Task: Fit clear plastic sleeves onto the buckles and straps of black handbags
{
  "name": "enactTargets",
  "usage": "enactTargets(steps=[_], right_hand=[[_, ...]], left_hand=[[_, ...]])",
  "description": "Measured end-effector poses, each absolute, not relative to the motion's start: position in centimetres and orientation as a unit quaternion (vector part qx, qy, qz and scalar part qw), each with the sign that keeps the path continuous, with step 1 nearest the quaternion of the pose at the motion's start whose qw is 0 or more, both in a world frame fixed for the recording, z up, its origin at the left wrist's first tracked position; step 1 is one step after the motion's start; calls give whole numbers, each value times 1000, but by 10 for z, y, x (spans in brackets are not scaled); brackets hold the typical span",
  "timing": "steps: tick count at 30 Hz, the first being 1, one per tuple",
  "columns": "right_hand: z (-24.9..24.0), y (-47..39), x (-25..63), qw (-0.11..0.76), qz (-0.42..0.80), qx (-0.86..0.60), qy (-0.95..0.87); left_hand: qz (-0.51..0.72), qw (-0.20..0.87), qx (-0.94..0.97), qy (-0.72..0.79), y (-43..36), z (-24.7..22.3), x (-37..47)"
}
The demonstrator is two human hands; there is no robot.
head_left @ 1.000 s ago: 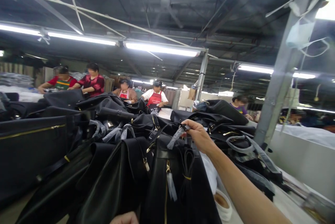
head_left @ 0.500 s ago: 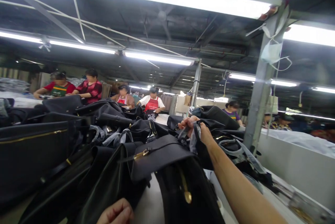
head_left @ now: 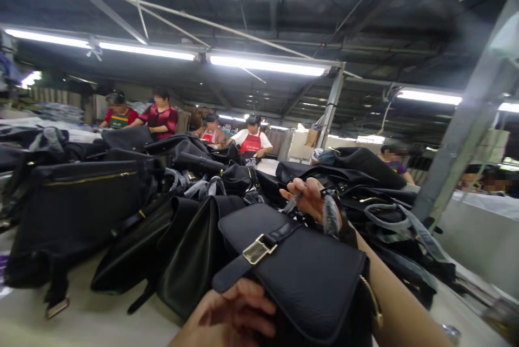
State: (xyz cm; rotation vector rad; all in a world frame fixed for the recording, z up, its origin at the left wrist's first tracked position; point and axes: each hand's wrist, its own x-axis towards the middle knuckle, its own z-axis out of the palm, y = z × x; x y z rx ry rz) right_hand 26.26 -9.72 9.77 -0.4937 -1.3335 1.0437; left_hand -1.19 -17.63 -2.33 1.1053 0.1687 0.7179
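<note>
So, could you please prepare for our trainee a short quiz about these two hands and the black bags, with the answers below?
1. True or false: the right hand touches the wrapped handle of the nearest bag.
2. The buckle nearest the left hand is:
A) red
B) gold-coloured
C) blue
3. Fill in: across the bag pile, the person in white sleeves wears a ____ apron.

Key: 1 true; 2 B; 3 red.

Readable text: none | red bib apron (head_left: 250, 142): white lettering (head_left: 254, 147) above its lower visible edge, too small | green apron (head_left: 119, 121): pale marks, illegible
</note>
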Motion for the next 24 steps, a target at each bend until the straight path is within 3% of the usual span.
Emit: enactTargets(steps=[3, 8, 15, 20, 21, 24], right_hand=[[91, -97, 281, 634, 467, -220, -576], [90, -107, 297, 613, 406, -292, -612], [100, -137, 348, 612, 204, -517, -563], [93, -226, 346, 657, -46, -605, -447], [85, -247, 335, 640, -14, -613, -463], [46, -285, 297, 492, 328, -641, -489]], left_hand=[[296, 827, 475, 40, -177, 8, -7], [190, 852, 462, 156, -170, 49, 33], [465, 774, 379, 205, -150, 14, 108], [485, 753, 381, 230, -129, 0, 140], [478, 755, 387, 229, -126, 2, 144], [473, 766, 372, 227, -122, 10, 153]])
